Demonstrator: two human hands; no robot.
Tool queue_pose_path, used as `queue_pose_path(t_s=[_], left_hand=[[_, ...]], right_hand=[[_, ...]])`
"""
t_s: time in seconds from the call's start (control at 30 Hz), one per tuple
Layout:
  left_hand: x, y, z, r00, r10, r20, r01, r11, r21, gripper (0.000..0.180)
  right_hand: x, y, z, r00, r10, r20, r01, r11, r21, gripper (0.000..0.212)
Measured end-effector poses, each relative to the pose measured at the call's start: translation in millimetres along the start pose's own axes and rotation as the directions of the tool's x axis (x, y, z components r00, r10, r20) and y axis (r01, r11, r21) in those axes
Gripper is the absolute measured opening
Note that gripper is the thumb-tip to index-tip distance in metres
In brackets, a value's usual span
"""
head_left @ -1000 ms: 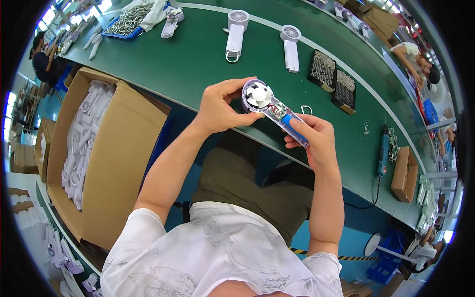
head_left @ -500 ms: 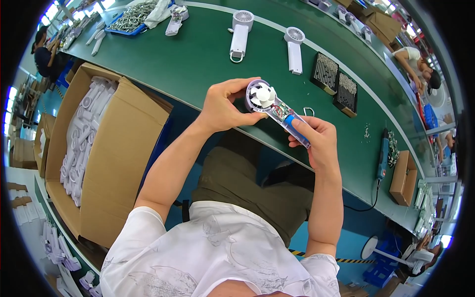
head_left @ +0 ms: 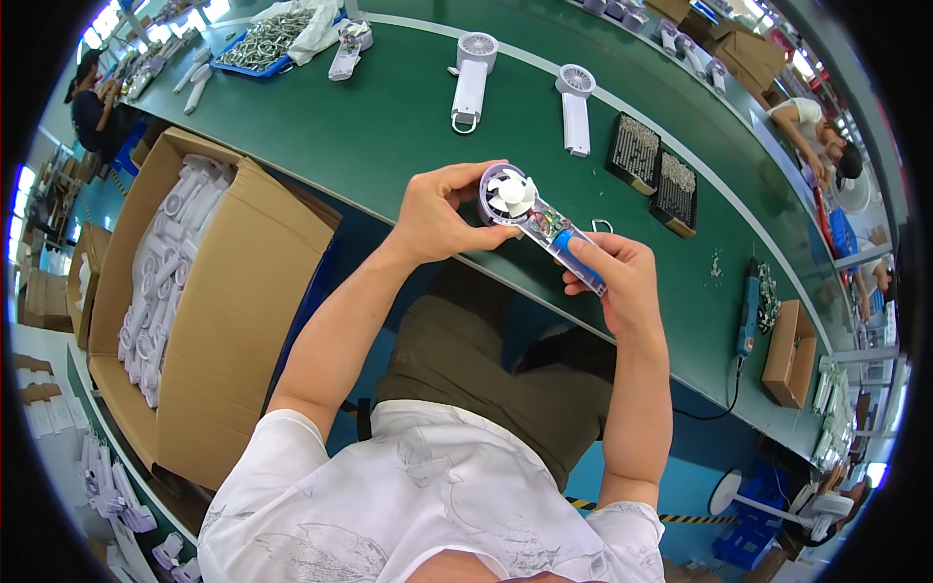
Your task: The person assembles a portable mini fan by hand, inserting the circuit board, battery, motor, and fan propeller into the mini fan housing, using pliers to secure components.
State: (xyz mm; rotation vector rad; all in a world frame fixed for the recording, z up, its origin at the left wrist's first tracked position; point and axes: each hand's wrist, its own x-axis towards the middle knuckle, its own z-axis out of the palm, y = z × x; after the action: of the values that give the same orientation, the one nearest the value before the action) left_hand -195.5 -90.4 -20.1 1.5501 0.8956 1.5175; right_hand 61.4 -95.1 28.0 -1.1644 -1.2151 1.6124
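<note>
Between both hands, above the near edge of the green table, I hold an opened handheld fan (head_left: 509,191). Its white blades, small circuit board, wires and blue battery (head_left: 564,240) lie exposed in the purple-white shell. My left hand (head_left: 439,212) is closed round the fan's round head, thumb below and fingers above. My right hand (head_left: 622,277) grips the handle end, thumb pressing at the blue battery. A small metal loop (head_left: 603,225) shows just beyond the right hand. Farther off, two white handheld fans (head_left: 470,89) (head_left: 575,117) rest on the table.
To my left stands a large cardboard box (head_left: 243,321) full of white fan shells (head_left: 160,282). Two black trays of screws (head_left: 634,151) (head_left: 675,189), a blue electric screwdriver (head_left: 748,311) and a small carton (head_left: 789,355) sit right. A blue tray (head_left: 258,60) holds metal loops. Other people work farther off.
The fan and both hands have shifted very slightly in the picture, with the grip unchanged. The table's objects have moved slightly down in view.
</note>
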Motion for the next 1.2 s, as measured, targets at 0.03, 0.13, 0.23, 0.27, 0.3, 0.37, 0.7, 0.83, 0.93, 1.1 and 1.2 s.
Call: queue_pose_path(t_s=[0.03, 0.13, 0.23, 0.27, 0.3, 0.37, 0.7, 0.83, 0.93, 1.1, 1.2], left_hand=[[0, 0, 0, 1.0, -0.009, 0.004, 0.009, 1.0, -0.004, 0.071], [2, 1, -1, 1.0, -0.026, 0.008, 0.026, 1.0, -0.002, 0.071], [2, 1, -2, 0.999, -0.045, 0.001, 0.045, 0.999, 0.004, 0.072], [2, 1, -2, 0.998, -0.057, -0.009, 0.057, 0.998, 0.004, 0.072], [2, 2, -3, 0.997, -0.077, -0.014, 0.077, 0.997, 0.015, 0.072], [3, 3, -3, 0.997, -0.082, -0.009, 0.082, 0.997, 0.002, 0.072], [4, 1, -5, 0.995, -0.1, -0.005, 0.1, 0.992, -0.077, 0.071], [4, 1, -5, 0.992, -0.126, -0.022, 0.124, 0.987, -0.102, 0.07], [5, 2, -6, 0.987, -0.159, -0.03, 0.154, 0.981, -0.117, 0.069], [7, 5, -6, 0.982, -0.186, -0.034, 0.181, 0.976, -0.125, 0.068], [8, 5, -6, 0.979, -0.198, -0.04, 0.19, 0.972, -0.14, 0.067]], right_hand=[[0, 0, -1, 1.0, 0.01, 0.006, -0.01, 1.0, 0.003, 0.03], [1, -3, -1, 1.0, 0.017, 0.016, -0.017, 1.0, -0.003, 0.031], [0, -10, -1, 1.0, 0.012, 0.029, -0.011, 1.0, -0.023, 0.034], [0, -12, -2, 0.999, 0.012, 0.039, -0.01, 0.999, -0.036, 0.037], [2, -12, -6, 0.999, 0.005, 0.036, -0.004, 0.999, -0.036, 0.037], [6, -18, -12, 0.993, -0.027, -0.116, 0.014, 0.994, -0.111, 0.044], [21, -39, -57, 0.943, -0.203, -0.264, 0.132, 0.955, -0.265, 0.032], [22, -37, -56, 0.933, -0.257, -0.253, 0.182, 0.942, -0.283, 0.029], [20, -29, -51, 0.912, -0.309, -0.269, 0.238, 0.935, -0.264, 0.027], [15, -17, -44, 0.893, -0.382, -0.237, 0.318, 0.909, -0.269, 0.024], [13, -10, -42, 0.879, -0.421, -0.222, 0.359, 0.893, -0.271, 0.024]])
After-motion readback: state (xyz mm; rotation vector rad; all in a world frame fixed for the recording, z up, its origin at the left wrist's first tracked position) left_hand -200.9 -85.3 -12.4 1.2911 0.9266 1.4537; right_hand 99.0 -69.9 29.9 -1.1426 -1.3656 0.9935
